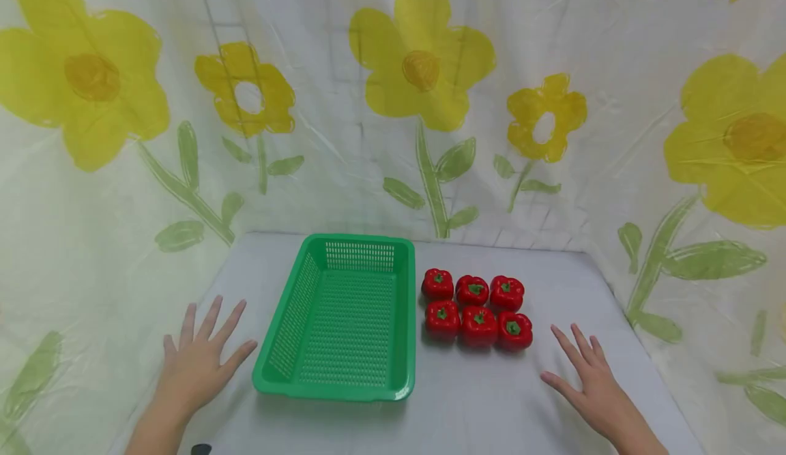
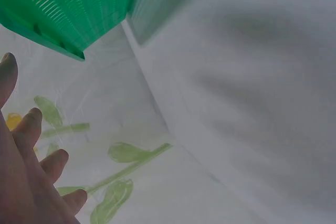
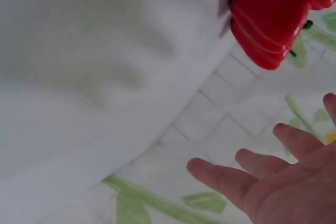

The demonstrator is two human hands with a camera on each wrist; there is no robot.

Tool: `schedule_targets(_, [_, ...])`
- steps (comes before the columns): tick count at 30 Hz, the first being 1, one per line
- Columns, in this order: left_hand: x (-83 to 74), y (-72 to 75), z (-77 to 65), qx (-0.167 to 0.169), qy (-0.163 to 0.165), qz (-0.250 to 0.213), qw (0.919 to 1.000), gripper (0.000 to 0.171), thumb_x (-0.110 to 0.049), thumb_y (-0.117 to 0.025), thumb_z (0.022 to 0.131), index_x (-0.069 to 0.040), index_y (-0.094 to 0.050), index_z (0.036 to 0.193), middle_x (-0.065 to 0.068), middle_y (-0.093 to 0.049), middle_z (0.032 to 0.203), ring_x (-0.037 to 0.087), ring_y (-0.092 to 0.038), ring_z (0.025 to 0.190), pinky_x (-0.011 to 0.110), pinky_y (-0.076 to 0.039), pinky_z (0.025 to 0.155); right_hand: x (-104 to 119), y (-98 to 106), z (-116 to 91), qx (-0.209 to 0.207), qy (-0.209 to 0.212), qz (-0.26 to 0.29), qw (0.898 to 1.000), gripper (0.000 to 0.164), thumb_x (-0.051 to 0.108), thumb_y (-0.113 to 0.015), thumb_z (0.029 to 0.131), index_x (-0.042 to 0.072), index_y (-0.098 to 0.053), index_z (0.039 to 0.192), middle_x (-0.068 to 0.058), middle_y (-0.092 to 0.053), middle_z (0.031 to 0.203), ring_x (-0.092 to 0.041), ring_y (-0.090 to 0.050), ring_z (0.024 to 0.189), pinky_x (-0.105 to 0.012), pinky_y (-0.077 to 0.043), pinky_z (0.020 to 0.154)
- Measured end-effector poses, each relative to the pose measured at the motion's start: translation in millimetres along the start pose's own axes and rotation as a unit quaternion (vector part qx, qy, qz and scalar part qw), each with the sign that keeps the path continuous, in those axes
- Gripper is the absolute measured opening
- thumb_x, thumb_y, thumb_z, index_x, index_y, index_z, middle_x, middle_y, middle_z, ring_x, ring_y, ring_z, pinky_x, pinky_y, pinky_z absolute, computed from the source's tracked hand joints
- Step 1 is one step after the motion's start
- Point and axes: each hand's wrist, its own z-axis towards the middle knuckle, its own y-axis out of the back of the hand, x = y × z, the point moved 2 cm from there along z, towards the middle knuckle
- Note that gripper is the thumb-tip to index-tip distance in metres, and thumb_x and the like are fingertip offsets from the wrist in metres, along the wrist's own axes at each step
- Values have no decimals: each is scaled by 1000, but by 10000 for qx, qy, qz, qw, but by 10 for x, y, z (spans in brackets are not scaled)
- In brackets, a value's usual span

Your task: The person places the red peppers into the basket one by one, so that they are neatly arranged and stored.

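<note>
My left hand [image 1: 198,366] hovers to the left of a green plastic basket [image 1: 410,318], fingers spread and holding nothing. The basket has slotted walls and a perforated floor, with nothing lying in it. To its right, several red bell peppers [image 1: 479,327] with green stems sit in two rows. My right hand [image 1: 594,387] is spread out to the right of the peppers, also holding nothing. The right wrist view shows a glossy red pepper [image 3: 270,14] beyond that hand's fingers. In the left wrist view, a corner of the basket [image 2: 68,51] shows above the fingers.
Everything stands on a table with a white cover [image 1: 467,400]. Behind it and at both sides hangs a pale curtain [image 1: 331,168] printed with yellow flowers. A small dark object [image 1: 200,449] shows at the bottom edge beside the left forearm.
</note>
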Motion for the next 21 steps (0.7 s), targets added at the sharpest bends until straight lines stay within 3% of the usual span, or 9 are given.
schedule_targets(6, [-111,-99,31,171,-115,-324,9993,78,-59,-53,99,-31,-19,163,21,-24,165,58,-11,148,89,-18,97,36,-87,26,103,-127,249,9996,93,62,-64,91,28,-17,163,-31,-18,162,-64,-21,139,-85,-29,95])
schedule_targets(13, [-197,-197,80,233,-164,-892,9956,74,-54,-52,101,-27,-21,163,17,-29,164,59,-16,147,87,-18,101,104,-143,86,33,-254,383,9989,92,61,-62,93,25,-15,164,-32,-19,162,-59,-30,139,-81,-36,96])
schedule_targets(16, [-225,-253,146,266,-199,-1606,9865,71,-48,-51,103,-24,-21,163,19,-28,164,56,-17,148,82,-18,108,123,-152,133,-38,-272,571,9980,89,59,-61,95,21,-17,163,-31,-22,161,-57,-30,141,-76,-41,96])
schedule_targets(19, [-249,-322,205,426,-141,-2388,9700,68,-43,-49,105,-22,-20,163,19,-26,165,52,-19,149,75,-19,114,123,-178,187,-99,-295,977,9947,87,56,-62,96,19,-20,162,-29,-25,162,-54,-32,142,-68,-49,95])
schedule_targets(21, [-261,-363,228,598,-16,-2673,9617,66,-43,-46,106,-23,-19,163,17,-26,165,49,-24,149,72,-24,114,114,-208,225,-88,-314,1265,9914,87,54,-64,95,18,-21,162,-27,-26,162,-53,-35,141,-61,-55,92])
